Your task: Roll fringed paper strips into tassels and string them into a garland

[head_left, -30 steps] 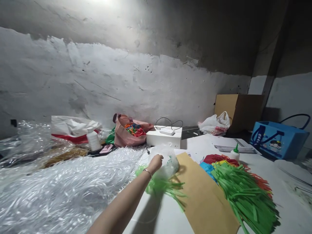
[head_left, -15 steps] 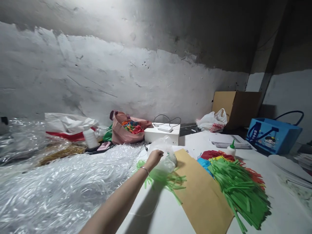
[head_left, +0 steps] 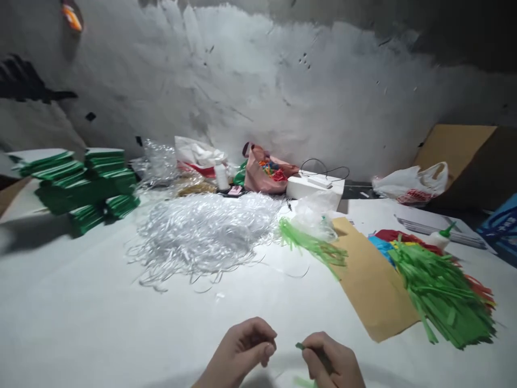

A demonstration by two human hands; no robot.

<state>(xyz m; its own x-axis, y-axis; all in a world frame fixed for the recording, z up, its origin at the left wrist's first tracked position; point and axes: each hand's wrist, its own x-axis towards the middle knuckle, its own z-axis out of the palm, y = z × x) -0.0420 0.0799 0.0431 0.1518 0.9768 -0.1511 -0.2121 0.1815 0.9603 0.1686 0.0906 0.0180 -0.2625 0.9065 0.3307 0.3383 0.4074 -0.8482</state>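
Note:
Both my hands are low at the front edge of the white table (head_left: 81,312). My right hand (head_left: 333,362) pinches a small dark green paper strip (head_left: 299,346) between thumb and fingers. My left hand (head_left: 244,349) is curled closed just left of it, fingertips pressed together; what it holds, if anything, is too small to see. A clear plastic bag (head_left: 317,215) lies over a bunch of light green paper strips (head_left: 311,245) further back. A heap of clear plastic strands (head_left: 202,234) lies mid-table.
A brown envelope (head_left: 369,280) and a pile of green fringed paper (head_left: 442,293) lie at right, with a glue bottle (head_left: 441,238) behind. Stacks of green paper (head_left: 81,186) stand at left. A pink bag (head_left: 266,175), white box (head_left: 315,186) and cardboard box (head_left: 464,161) line the wall.
My left hand has drawn back from the plastic bag to the table's front edge. My right hand has come into view pinching a green strip. The view has swung left and down.

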